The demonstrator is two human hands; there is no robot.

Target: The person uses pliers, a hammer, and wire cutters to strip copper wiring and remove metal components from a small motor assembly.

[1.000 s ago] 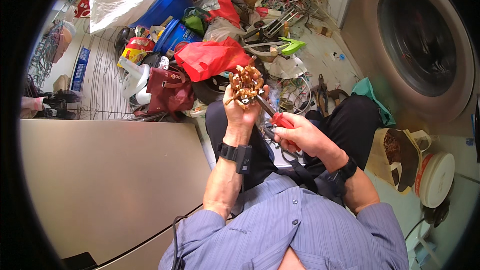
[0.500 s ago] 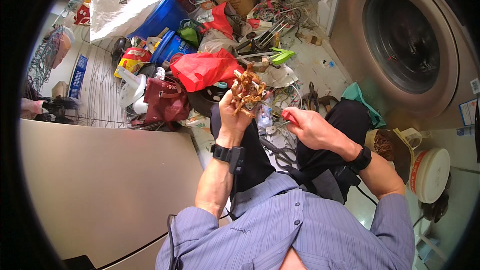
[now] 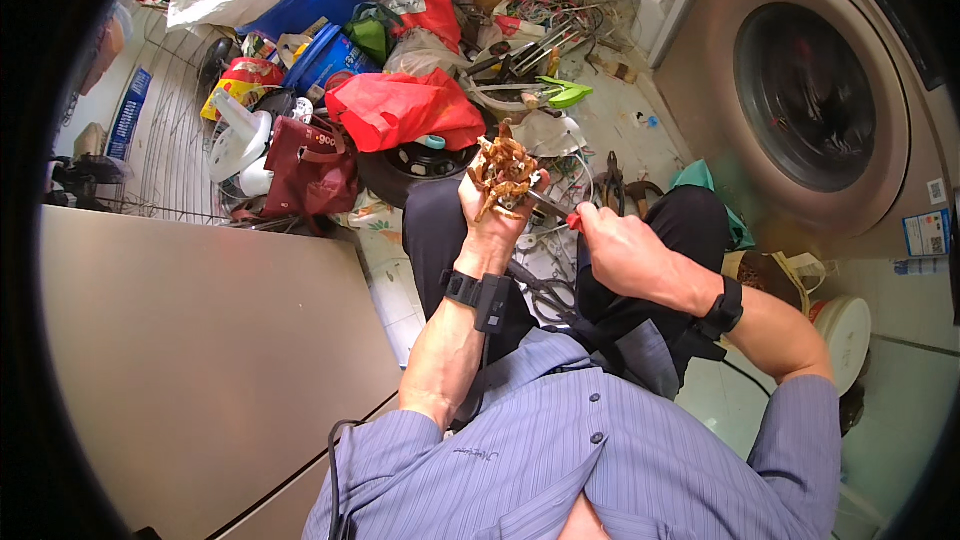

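My left hand [image 3: 488, 228] is closed from below around a lump of brown-orange looped strands with white bits [image 3: 504, 172], which looks like a motor winding. My right hand [image 3: 632, 255] grips the red handle of a screwdriver [image 3: 575, 222]. Its thin metal shaft points left and meets the lower right side of the lump, near my left fingertips. Just where the tip sits is hidden among the strands and fingers. Both hands are held above my knees.
Pliers [image 3: 612, 183] lie on the floor past my right knee. Ahead are a red bag [image 3: 405, 108], a dark wheel-like ring [image 3: 440, 162], a green clip [image 3: 567, 92] and tangled wires. A washing machine [image 3: 800, 90] stands right, with a white bucket [image 3: 845, 340] nearer; a beige panel [image 3: 200, 340] is left.
My hands have drawn closer together, and the screwdriver shaft now reaches the lump. The lump has turned in my left hand. The whole view has shifted slightly.
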